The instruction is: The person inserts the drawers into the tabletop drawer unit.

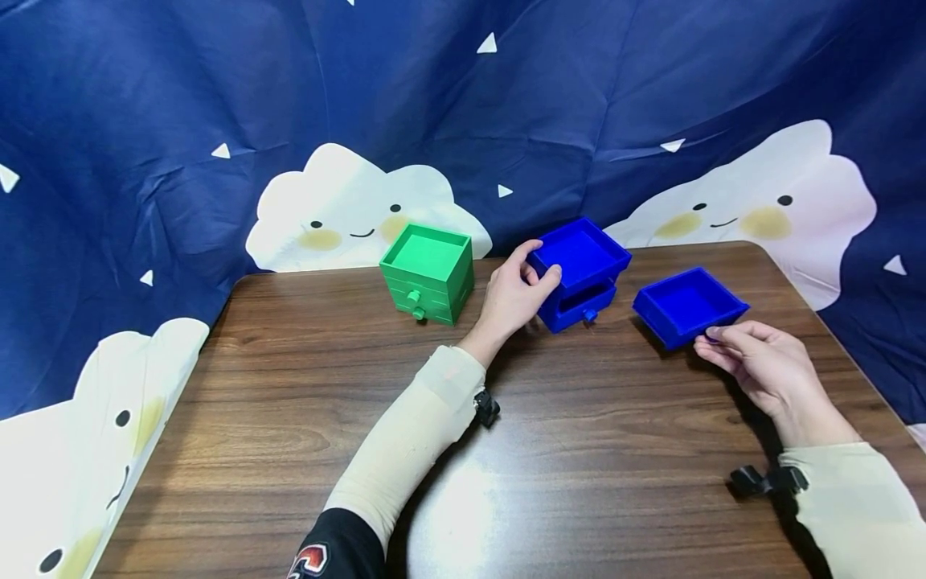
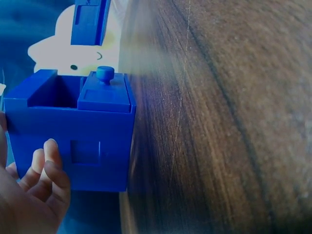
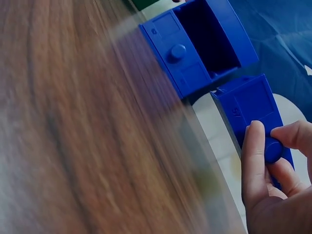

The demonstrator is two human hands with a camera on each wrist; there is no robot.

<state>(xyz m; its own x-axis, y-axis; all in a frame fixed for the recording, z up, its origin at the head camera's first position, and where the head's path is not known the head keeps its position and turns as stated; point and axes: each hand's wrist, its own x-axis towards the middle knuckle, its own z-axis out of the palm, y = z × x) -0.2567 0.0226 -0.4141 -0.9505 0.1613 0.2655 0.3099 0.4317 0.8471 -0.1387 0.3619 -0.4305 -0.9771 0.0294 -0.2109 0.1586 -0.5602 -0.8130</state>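
Note:
A small blue drawer cabinet point(image 1: 579, 256) stands toward the back of the table, with its upper slot empty and its lower drawer point(image 2: 105, 95) in place. My left hand point(image 1: 514, 299) grips this cabinet at its left side, thumb over the top front edge. To its right is a pulled-out blue drawer point(image 1: 689, 307), held up with a shadow on the table under it. My right hand point(image 1: 772, 371) pinches that drawer by its round front knob point(image 3: 273, 150). In the right wrist view the drawer is close beside the open slot point(image 3: 207, 34), apart from it.
A green drawer cabinet point(image 1: 428, 277) with two knobs stands to the left of my left hand. The wooden table point(image 1: 289, 418) ends at a blue cloth point(image 1: 550, 96) printed with clouds, which hangs behind it.

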